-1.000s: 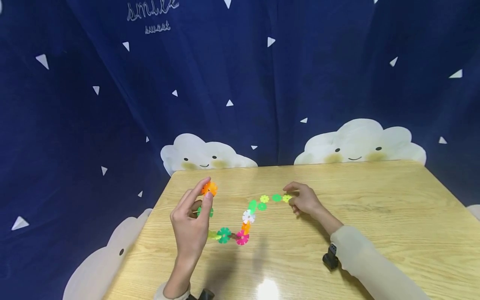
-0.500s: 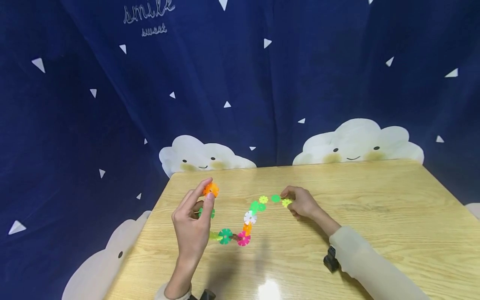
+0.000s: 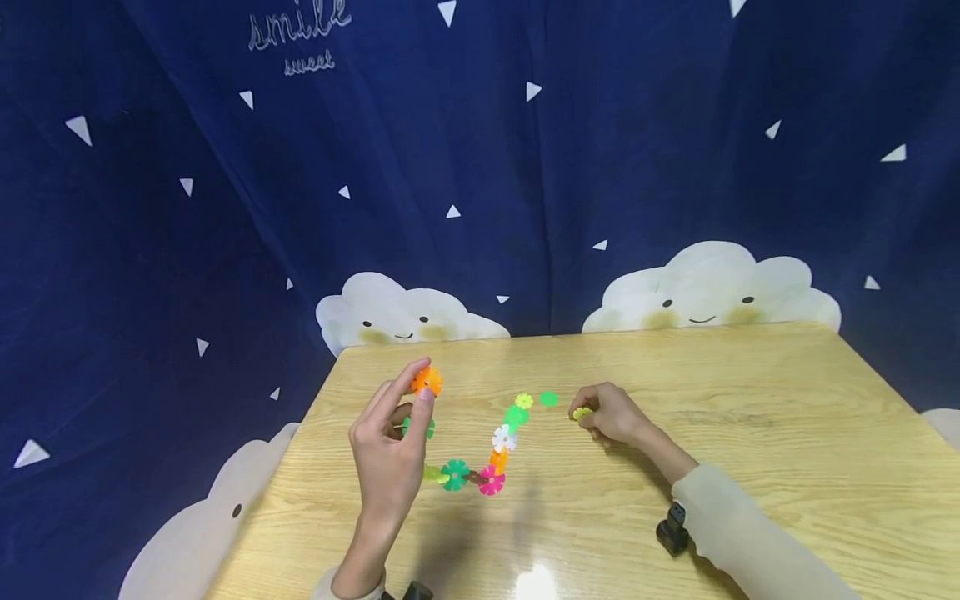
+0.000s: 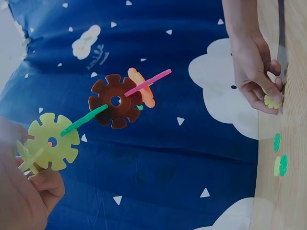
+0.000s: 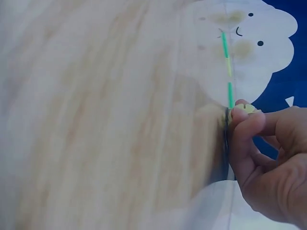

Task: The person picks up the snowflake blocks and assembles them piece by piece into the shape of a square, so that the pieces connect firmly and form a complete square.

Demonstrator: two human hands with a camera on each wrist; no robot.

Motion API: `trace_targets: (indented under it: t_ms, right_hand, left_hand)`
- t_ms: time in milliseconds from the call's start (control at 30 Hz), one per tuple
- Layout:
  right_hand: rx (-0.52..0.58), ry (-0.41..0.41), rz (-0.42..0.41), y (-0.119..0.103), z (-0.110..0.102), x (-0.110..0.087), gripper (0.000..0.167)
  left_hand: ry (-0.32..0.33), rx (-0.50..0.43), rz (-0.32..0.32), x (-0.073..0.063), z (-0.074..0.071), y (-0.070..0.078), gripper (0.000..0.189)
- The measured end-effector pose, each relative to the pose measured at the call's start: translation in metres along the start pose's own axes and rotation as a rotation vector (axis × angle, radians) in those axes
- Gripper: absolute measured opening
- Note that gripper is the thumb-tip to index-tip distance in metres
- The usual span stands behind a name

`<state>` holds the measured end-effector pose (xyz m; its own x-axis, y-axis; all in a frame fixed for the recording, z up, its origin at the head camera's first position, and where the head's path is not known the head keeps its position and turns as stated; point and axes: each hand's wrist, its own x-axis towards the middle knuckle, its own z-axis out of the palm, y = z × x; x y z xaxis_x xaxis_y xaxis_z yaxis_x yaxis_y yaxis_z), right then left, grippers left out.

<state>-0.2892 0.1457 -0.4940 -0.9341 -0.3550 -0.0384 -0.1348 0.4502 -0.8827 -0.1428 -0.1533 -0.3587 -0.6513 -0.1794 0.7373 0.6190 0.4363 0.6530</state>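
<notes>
My left hand (image 3: 390, 442) grips a bent chain of slotted, flower-shaped interlocking discs, raised above the table. Thumb and index finger pinch its orange end disc (image 3: 427, 381). Along the chain come a green disc (image 3: 417, 427), a brown disc (image 4: 115, 101), a pink disc (image 3: 491, 480) and a white disc (image 3: 505, 437). Between the right hand's (image 3: 613, 414) thumb and fingers is a small yellow disc (image 5: 245, 109), close to the tabletop. Nearby lie a loose green disc (image 3: 549, 399) and a loose yellow disc (image 3: 524, 401); another green disc (image 4: 284, 165) touches the yellow one's edge in the left wrist view.
The wooden table (image 3: 712, 467) spreads under both hands. A dark blue curtain (image 3: 420, 150) with white triangles and clouds hangs behind its far edge. Black wrist cameras (image 3: 672, 531) are strapped to the forearms.
The right hand has pinched the yellow disc and drawn it slightly toward me, away from the loose green disc. The left hand keeps the chain almost still.
</notes>
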Motion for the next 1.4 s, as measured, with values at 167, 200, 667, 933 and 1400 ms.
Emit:
trace_targets:
  t_ms: [167,200,667,933,1400]
  right_hand:
    - [0.054,0.009,-0.014,-0.009,-0.004,-0.007,0.018]
    - [0.065,0.020,-0.019,-0.012,-0.005,-0.009,0.018]
    - [0.326,0.153,-0.244,-0.090,-0.004,-0.038,0.019]
    - [0.452,0.260,-0.473,-0.143,0.012,-0.065,0.018]
    - [0.540,0.278,-0.633,-0.171,0.040,-0.084,0.011]
  left_hand:
    - [-0.009,-0.003,-0.004,-0.001,0.002,0.000,0.032]
    - [-0.009,-0.004,-0.005,-0.002,0.002,0.000,0.033]
    - [-0.026,-0.070,-0.007,-0.002,0.014,0.007,0.032]
    - [-0.061,-0.173,-0.129,-0.004,0.022,0.014,0.029]
    - [-0.063,-0.270,-0.194,-0.006,0.036,0.027,0.028]
